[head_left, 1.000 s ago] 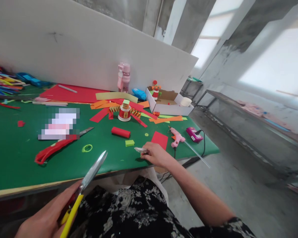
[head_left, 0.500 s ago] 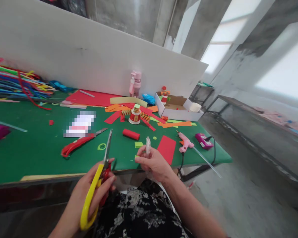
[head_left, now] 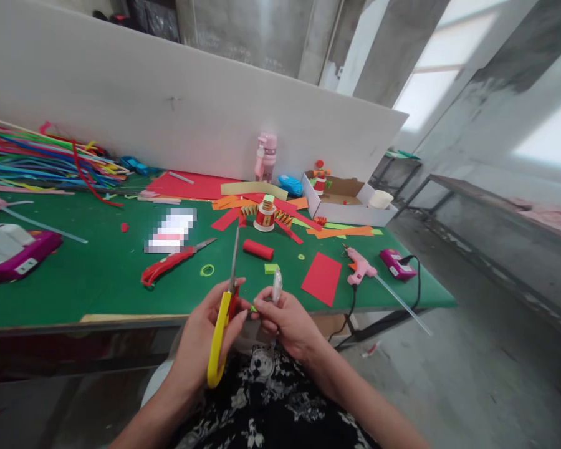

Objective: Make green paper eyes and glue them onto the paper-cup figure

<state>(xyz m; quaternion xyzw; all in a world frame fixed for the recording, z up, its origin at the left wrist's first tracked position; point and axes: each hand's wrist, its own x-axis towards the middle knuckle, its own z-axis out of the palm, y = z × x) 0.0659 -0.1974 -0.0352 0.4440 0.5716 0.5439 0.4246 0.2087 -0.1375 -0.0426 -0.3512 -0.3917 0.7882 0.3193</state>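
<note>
My left hand point(head_left: 210, 333) is closed on scissors with yellow and red handles point(head_left: 219, 346), whose blades point up and away over the table edge. My right hand point(head_left: 285, 321) pinches a small green paper piece point(head_left: 253, 308), and the left fingertips meet it from the other side. A clear object point(head_left: 277, 285), possibly a tape roll, also sits in the right hand; its lower part is hidden by the fingers. Just beyond are a green paper block point(head_left: 272, 269) and a red paper roll point(head_left: 258, 250). A red and white cup figure point(head_left: 264, 215) with folded paper arms stands farther back.
A red-handled knife point(head_left: 171, 265) and green rings point(head_left: 207, 270) lie to the left. Red card point(head_left: 321, 279), a pink glue gun point(head_left: 361, 265) and its purple box point(head_left: 397, 264) are on the right. Behind stand a white box point(head_left: 350, 211) and a pink bottle point(head_left: 266, 157).
My left hand has moved right with the scissors, toward my right hand. Both hands now meet at the small green paper piece. The view has shifted slightly left.
</note>
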